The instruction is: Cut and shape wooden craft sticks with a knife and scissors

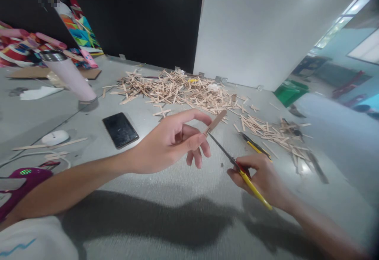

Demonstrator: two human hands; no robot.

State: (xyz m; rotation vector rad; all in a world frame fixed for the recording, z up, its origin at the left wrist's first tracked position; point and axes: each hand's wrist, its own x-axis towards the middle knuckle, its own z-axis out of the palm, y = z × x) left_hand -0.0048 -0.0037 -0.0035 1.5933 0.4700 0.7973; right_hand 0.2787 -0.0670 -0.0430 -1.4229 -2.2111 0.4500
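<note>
My left hand (171, 141) pinches a short wooden stick (215, 121) between thumb and fingers, holding it tilted above the grey table (166, 212). My right hand (263, 177) grips yellow-handled scissors (237, 165); their dark blades point up and left, the tip touching the stick's lower end. A big heap of wooden sticks (177, 90) lies behind the hands. A smaller pile of cut sticks (275, 133) lies to the right.
A black phone (120, 129) lies left of my hand. A pink tumbler (71, 78) stands at the back left, a white round object (55, 137) and loose sticks nearby. Another yellow-handled tool (256, 146) lies near the small pile. A magenta device (23, 181) sits at far left.
</note>
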